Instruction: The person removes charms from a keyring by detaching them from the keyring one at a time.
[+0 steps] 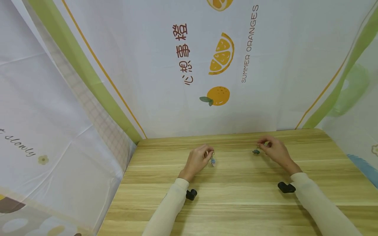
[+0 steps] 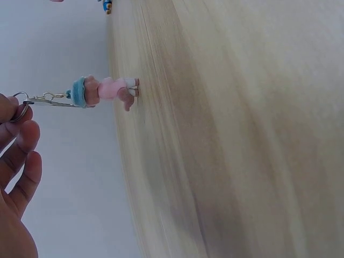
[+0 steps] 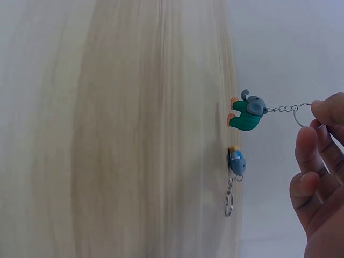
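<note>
My left hand (image 1: 195,160) pinches the metal ring of a keychain. From it dangles a small animal figurine (image 2: 110,88) with a pink top, white legs and a teal hat, its feet close over the wooden table (image 1: 230,193). My right hand (image 1: 277,152) holds another keychain by its ring between thumb and fingertip. A grey elephant figurine (image 3: 247,114) in green, with orange feet, hangs from that short chain. Near it in the right wrist view, a third keychain with a blue-and-grey figurine (image 3: 236,161) lies on the tabletop, its chain and ring stretched beside it.
A white curtain with printed oranges (image 1: 218,95) hangs behind the table's far edge, and more printed cloth (image 1: 68,131) hangs at the left. Black wrist-worn devices (image 1: 285,187) stick out beside both cream sleeves (image 1: 322,203).
</note>
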Motion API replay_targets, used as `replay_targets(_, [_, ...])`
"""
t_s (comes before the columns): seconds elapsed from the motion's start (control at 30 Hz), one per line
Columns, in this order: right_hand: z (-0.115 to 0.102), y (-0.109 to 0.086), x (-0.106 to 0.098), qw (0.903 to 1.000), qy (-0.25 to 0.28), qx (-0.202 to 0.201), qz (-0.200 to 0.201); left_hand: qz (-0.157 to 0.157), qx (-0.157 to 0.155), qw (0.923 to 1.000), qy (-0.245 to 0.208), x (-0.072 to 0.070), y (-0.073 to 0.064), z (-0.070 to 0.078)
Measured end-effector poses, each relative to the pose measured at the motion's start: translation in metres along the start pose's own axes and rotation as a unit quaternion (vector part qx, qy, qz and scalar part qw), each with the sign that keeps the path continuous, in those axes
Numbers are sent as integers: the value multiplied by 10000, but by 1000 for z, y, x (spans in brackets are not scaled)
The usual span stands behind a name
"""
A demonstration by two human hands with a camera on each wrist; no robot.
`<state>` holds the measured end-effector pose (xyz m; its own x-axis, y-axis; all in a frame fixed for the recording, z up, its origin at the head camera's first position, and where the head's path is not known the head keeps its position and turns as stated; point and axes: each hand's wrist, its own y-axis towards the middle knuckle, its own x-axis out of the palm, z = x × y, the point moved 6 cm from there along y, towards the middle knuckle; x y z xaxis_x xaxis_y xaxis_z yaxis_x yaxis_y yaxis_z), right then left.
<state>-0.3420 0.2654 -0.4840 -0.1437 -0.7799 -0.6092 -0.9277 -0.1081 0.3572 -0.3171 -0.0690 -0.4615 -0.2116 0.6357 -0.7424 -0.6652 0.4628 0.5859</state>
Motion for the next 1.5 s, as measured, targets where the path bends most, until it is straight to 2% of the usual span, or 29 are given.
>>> replay_targets(0.3, [4,-3,-9,9998,-47,217,-7,25,-2,10000,-25,0,1,1])
replay_targets(0.8, [20,-11,-12,10000,-52,56,-6,80,33,9999,-76,-1,1,3])
replay_targets(1.5, [39,-25,-26,9978,-335,574,-62,7,-77,9999,-151,2,-1,0])
